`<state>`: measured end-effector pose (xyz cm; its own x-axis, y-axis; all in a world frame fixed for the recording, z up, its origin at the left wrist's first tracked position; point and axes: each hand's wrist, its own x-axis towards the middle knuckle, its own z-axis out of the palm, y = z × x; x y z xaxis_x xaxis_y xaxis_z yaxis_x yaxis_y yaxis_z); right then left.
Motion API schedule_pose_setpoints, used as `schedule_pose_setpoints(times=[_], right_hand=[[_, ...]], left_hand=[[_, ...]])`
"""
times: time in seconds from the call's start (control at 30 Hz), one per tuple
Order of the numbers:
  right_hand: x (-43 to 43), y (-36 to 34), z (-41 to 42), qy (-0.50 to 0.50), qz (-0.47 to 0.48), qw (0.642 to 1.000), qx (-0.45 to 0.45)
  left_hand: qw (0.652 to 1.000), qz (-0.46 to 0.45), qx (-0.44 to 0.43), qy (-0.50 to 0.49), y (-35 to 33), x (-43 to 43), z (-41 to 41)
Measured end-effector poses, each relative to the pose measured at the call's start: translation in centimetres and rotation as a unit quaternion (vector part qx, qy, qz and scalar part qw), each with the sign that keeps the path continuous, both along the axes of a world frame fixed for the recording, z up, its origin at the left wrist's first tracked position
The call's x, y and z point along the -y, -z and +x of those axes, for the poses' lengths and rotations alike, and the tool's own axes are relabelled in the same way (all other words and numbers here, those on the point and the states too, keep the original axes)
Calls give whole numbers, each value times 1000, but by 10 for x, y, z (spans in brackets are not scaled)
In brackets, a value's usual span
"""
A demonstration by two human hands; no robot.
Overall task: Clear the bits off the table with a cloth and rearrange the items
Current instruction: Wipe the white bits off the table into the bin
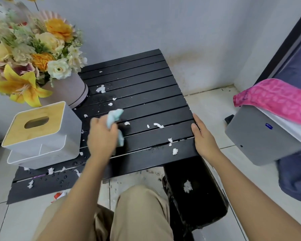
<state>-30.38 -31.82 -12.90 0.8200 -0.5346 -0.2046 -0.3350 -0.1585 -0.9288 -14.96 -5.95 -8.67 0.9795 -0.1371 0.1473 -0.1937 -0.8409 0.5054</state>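
Observation:
A low black slatted table [142,80] is strewn with several white paper bits [158,125] and water drops. My left hand [101,136] is shut on a crumpled pale blue cloth [114,116] and presses it on the table's middle left; the hand is blurred. My right hand [203,136] lies flat on the table's right edge, fingers together, holding nothing. A white tissue box with a wooden lid [40,134] stands at the table's left. A round pink pot of artificial flowers [68,91] stands behind it at the back left.
A black bin [195,192] with a white paper wad in it stands on the tiled floor under the table's near right corner. A grey box with pink cloth on it [261,134] is at the right. My knee [142,211] is below the table.

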Motion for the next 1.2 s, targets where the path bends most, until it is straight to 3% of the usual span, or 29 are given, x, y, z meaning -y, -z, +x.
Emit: schedule_pose_setpoints(times=[0.13, 0.33, 0.47, 0.53, 0.6, 0.73, 0.93, 1.2], right_hand=[[0, 2, 1, 4, -11, 1000, -3], [0, 1, 1, 9, -13, 1000, -6], [0, 1, 1, 9, -16, 1000, -3], [0, 1, 1, 7, -8, 1000, -1], [1, 1, 1, 5, 3, 1000, 1], [2, 0, 0, 1, 29, 1000, 12], [3, -2, 1, -2, 25, 1000, 9], [4, -7, -1, -16, 50, 999, 3]], left_hand=[[992, 74, -20, -99, 7, 12, -1], [998, 57, -14, 35, 9, 98, -62], [974, -11, -73, 215, 4, 115, -82], [968, -64, -124, 209, 2, 106, -60], [978, -83, -122, 146, 2, 96, -34], [993, 34, -58, 92, 9, 99, -32], [968, -2, -49, 245, 11, 114, -88], [942, -2, -55, 331, 11, 95, -134]])
